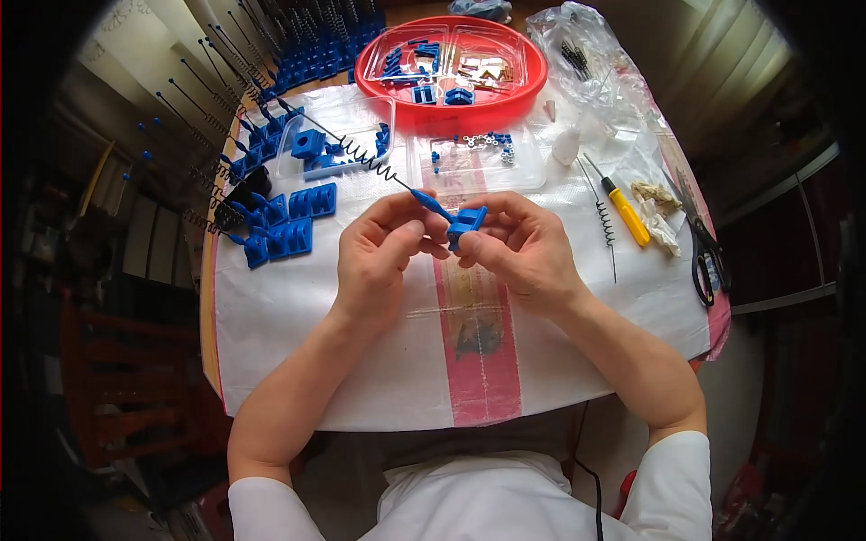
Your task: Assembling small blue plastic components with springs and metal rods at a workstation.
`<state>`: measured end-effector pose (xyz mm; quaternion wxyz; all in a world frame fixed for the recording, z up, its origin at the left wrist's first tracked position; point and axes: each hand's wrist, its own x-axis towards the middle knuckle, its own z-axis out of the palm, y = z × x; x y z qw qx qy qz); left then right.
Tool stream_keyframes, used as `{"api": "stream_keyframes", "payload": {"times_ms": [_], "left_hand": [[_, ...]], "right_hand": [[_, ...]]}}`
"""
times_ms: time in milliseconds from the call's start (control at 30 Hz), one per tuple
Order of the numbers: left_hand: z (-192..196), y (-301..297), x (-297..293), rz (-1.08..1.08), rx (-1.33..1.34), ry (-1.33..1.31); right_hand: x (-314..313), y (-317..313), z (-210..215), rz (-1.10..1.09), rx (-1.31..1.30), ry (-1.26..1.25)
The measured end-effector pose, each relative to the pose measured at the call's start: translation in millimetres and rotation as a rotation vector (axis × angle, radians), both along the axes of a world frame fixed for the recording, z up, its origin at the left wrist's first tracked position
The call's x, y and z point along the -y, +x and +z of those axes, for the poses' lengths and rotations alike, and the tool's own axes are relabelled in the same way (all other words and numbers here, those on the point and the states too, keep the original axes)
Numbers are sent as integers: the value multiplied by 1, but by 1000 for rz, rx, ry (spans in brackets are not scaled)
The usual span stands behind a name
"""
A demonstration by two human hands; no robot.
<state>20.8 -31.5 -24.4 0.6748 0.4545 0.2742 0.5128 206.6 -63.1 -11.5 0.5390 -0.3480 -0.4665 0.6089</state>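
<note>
Between my hands is a blue plastic bracket (pixel 466 222). A blue tapered stem (pixel 431 205) runs from it up to the left and carries a dark coil spring on a thin wire (pixel 365 158). My right hand (pixel 532 248) pinches the bracket, thumb in front and fingers behind. Close against the stem, my left hand (pixel 374 257) has its thumb and fingers curled together. Whatever may lie between those fingertips is hidden.
Finished-looking blue bases with springs (pixel 289 225) crowd the left. Behind are a clear box of blue parts (pixel 390 113), a red basin (pixel 539 77) and a lidless tray (pixel 532 171). A yellow-handled screwdriver (pixel 630 216), a loose spring (pixel 605 225) and black scissors (pixel 705 261) lie right.
</note>
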Motion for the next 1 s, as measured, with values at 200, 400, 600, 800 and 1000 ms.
{"api": "stream_keyframes", "payload": {"times_ms": [200, 400, 600, 800, 1000], "left_hand": [[0, -4, -5, 38, 26, 32], [-3, -5, -7, 40, 60, 44], [-5, -5, -6, 65, 52, 33], [-4, -5, -6, 70, 52, 48], [-4, -3, -4, 91, -8, 105]], "right_hand": [[0, 4, 1, 19, 36, -59], [0, 4, 1, 31, 112, -68], [-2, 7, 0, 79, 63, -148], [-1, 7, -2, 149, 12, -179], [2, 3, 1, 124, 31, -123]]}}
